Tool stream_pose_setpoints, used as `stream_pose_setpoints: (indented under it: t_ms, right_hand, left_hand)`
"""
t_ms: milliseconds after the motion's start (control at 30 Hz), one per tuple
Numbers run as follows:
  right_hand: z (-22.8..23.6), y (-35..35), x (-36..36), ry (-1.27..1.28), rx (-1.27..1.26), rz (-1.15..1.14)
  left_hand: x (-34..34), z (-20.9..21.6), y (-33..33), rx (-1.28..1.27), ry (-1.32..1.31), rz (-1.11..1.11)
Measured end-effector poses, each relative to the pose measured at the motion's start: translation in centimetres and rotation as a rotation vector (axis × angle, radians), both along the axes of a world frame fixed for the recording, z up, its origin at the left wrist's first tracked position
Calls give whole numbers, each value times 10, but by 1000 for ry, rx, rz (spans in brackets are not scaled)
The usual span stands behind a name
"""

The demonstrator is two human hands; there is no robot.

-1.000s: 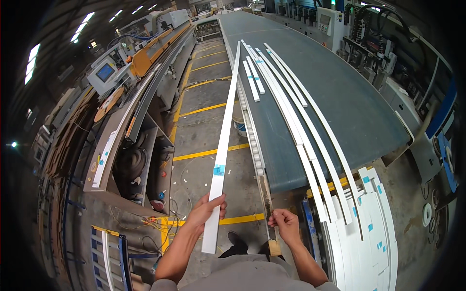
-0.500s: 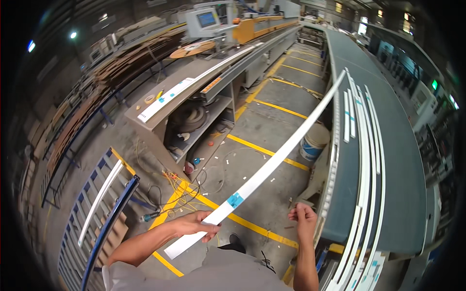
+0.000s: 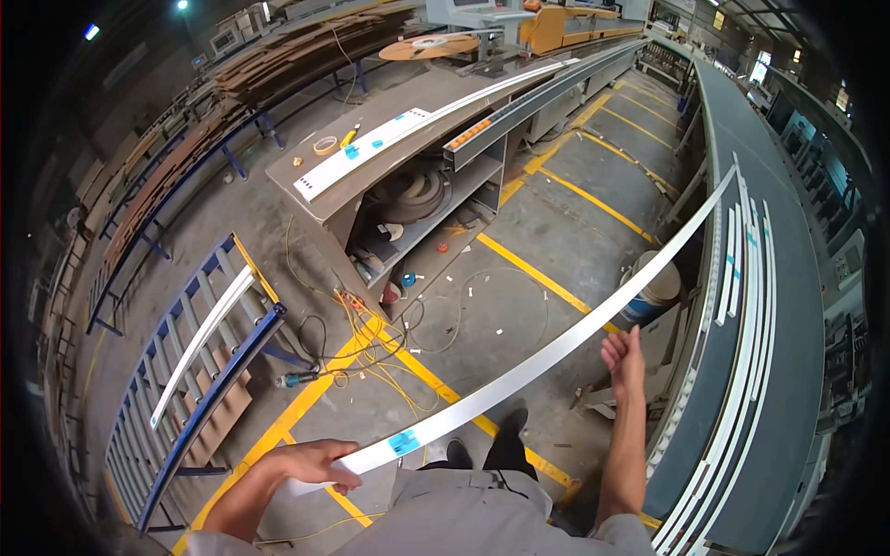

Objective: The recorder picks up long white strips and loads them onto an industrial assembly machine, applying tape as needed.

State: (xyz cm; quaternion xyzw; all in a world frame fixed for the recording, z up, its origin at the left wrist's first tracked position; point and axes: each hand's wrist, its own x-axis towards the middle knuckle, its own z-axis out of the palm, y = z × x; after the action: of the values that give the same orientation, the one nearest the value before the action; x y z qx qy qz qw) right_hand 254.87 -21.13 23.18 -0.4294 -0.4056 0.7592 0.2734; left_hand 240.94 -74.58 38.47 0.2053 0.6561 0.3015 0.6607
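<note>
A long white strip (image 3: 556, 347) slants from near my waist up to the conveyor on the right, where its far end lies. My left hand (image 3: 311, 463) is closed around its near end, thumb and fingers on either side. A blue patch (image 3: 404, 442), like tape, sits on the strip just beyond that hand. My right hand (image 3: 625, 360) is raised beside the strip, apart from it, with its fingers curled; whatever they may hold is hidden. Several narrower white strips (image 3: 714, 463), some with blue patches, lie lengthwise on the conveyor (image 3: 779, 389) to the right.
At the left stands a roller stand (image 3: 199, 338) with a white strip on it. A brown bench (image 3: 320, 181) ahead carries white strips, a tape roll (image 3: 325, 145) and a yellow tool (image 3: 349, 136). Yellow cables (image 3: 380, 361) lie on the floor. A bucket (image 3: 656, 287) stands by the conveyor.
My view has turned and shifted. My left hand has moved left and down with the strip's near end, so the strip lies flatter across the view. My right hand has risen, still curled.
</note>
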Motion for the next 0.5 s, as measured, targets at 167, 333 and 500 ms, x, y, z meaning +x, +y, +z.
stream_pose_setpoints:
  t_ms: [167,333,500]
  right_hand:
    - [-34,90,-53,91,-46,0]
    - [-34,149,-108,381,-78,74]
    - [-57,186,-146,413,-148,-9]
  left_hand:
    - [-19,1,-34,-285,660,-49]
    - [-33,7,10,-630,803,67]
    - [-55,-33,24,-549,899,356]
